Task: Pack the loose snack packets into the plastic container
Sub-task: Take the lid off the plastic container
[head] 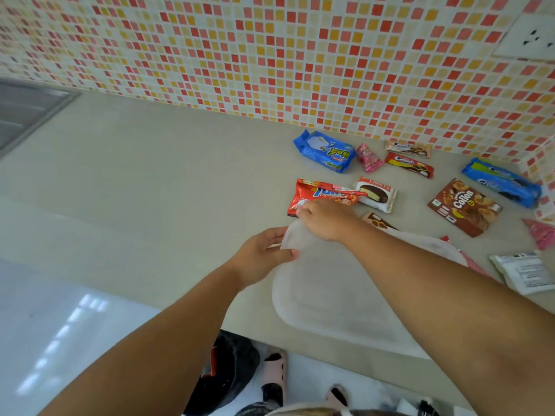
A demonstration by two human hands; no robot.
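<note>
A translucent plastic container with its lid on lies on the beige counter near the front edge. My left hand pinches the lid's far-left corner, thumb on top. My right hand grips the same corner from above with curled fingers. Loose snacks lie beyond: a red packet just past my right hand, a white choco pie, a blue packet, a small pink packet, a red Oreo bar, a brown Collon box and a blue Oreo pack. My right arm partly hides a brown packet.
A white packet and a pink packet lie at the right edge. The mosaic tile wall carries a socket at top right. A steel sink sits far left. Below the counter edge are the floor and my feet.
</note>
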